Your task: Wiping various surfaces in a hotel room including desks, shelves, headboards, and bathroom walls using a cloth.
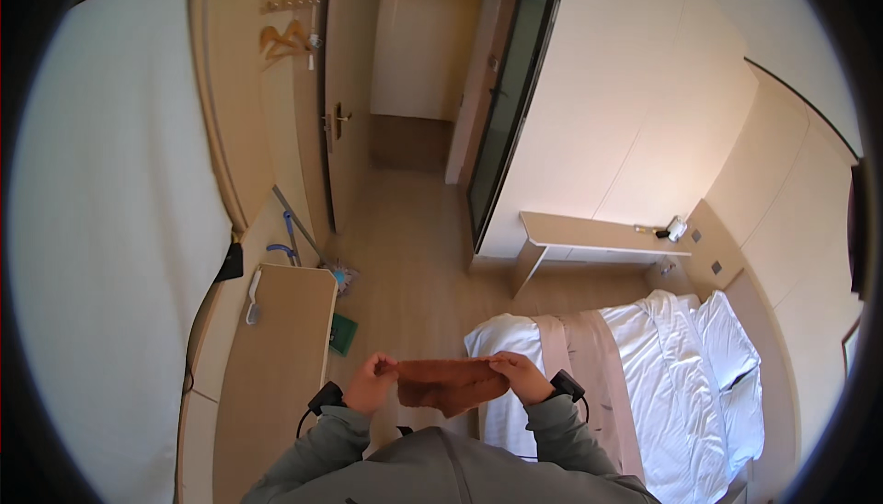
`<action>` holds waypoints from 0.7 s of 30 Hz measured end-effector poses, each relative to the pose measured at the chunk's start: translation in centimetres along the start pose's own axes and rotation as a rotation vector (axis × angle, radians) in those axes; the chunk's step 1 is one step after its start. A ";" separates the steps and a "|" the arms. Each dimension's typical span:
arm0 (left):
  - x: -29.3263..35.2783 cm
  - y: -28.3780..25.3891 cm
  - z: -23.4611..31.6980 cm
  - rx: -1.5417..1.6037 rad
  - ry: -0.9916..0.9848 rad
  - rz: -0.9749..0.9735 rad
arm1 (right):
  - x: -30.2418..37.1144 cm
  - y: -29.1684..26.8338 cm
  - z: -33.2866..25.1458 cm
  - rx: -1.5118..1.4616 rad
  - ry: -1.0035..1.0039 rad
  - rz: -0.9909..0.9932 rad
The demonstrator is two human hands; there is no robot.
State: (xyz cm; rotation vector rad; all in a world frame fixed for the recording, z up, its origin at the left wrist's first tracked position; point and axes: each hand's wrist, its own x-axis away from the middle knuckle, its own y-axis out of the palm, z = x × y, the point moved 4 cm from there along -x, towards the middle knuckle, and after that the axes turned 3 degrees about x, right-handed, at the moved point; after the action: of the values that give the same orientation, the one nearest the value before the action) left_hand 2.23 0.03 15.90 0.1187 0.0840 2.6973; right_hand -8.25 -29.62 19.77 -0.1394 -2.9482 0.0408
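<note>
A rust-brown, fuzzy-looking cloth (451, 386) is stretched between my two hands in front of my body, its lower edge hanging unevenly. My left hand (372, 383) pinches its left end, and my right hand (521, 376) pinches the upper right corner. Both sets of fingers are closed on the fabric. Whether it is a towel or a piece of clothing cannot be made out. Each wrist wears a black strapped device.
On the right stands a bed (658, 366) with white bedding and pillows. A wooden desk (276, 384) stands left, with a mop (342, 276) and a green dustpan-like item (342, 333) beside it. Ahead are a wall shelf (598, 233) and an open door (352, 90).
</note>
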 end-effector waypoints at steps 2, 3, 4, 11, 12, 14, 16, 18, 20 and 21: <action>-3.3 0.2 0.7 0.012 -0.014 -0.006 | -2.0 -1.7 0.0 0.016 -0.030 0.080; -5.1 0.4 1.0 0.014 -0.025 -0.009 | -3.1 -2.6 0.1 0.032 -0.026 0.124; -6.5 0.7 1.0 0.016 -0.053 -0.007 | -4.0 -3.6 0.1 0.002 -0.057 0.156; -19.2 4.1 1.0 0.226 -0.060 -0.011 | -13.2 -11.3 -0.4 -0.171 -0.094 0.330; -21.2 4.6 1.0 0.210 -0.072 -0.017 | -15.0 -12.4 -0.6 -0.207 -0.106 0.334; -24.8 5.7 1.2 0.214 -0.088 -0.026 | -18.9 -14.9 -1.4 -0.201 -0.131 0.324; -28.5 6.7 1.6 0.259 -0.084 -0.031 | -22.3 -17.4 -2.2 -0.251 -0.125 0.302; -32.4 7.8 2.2 0.184 -0.079 -0.017 | -25.7 -19.9 -3.4 -0.262 -0.112 0.253; -35.8 8.8 2.1 0.081 -0.056 0.002 | -28.7 -22.5 -3.9 -0.238 -0.107 0.223; -37.4 9.4 1.7 0.019 -0.029 0.014 | -29.9 -23.9 -4.0 -0.170 -0.096 0.211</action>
State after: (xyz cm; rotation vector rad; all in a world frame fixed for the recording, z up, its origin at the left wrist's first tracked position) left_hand 32.17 -24.39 15.70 0.1651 0.1004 2.7081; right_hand 19.60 -56.22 18.96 -0.4859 -3.0159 -0.1792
